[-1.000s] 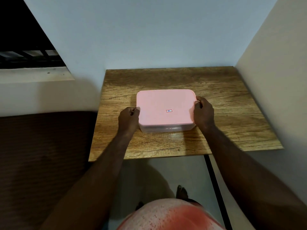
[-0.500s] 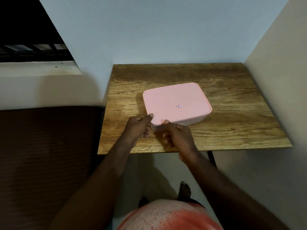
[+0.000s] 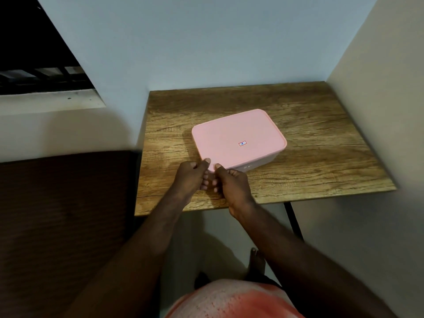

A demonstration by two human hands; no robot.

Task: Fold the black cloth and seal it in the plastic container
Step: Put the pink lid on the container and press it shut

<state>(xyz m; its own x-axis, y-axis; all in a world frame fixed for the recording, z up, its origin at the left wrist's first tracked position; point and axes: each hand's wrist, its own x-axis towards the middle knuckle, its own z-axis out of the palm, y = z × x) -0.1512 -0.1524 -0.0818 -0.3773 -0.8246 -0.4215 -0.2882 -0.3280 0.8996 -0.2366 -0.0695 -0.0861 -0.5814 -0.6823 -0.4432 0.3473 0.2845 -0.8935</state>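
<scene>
From the head camera, the plastic container (image 3: 263, 161) sits on the wooden table (image 3: 321, 134), near the middle. Its pink lid (image 3: 238, 141) is on top. The box is turned a bit, so its long side runs from near and left to far and right. One corner points at the person, and both hands meet at that corner. The rest of the box lies ahead of them and off to the right.

The left hand (image 3: 190, 177) has its thumb on the lid edge and its fingers curled below. The right hand (image 3: 231, 184) pinches the same corner just beside it. Neither hand is nearer. The black cloth cannot be seen. I think they are pressing this corner shut.
</scene>
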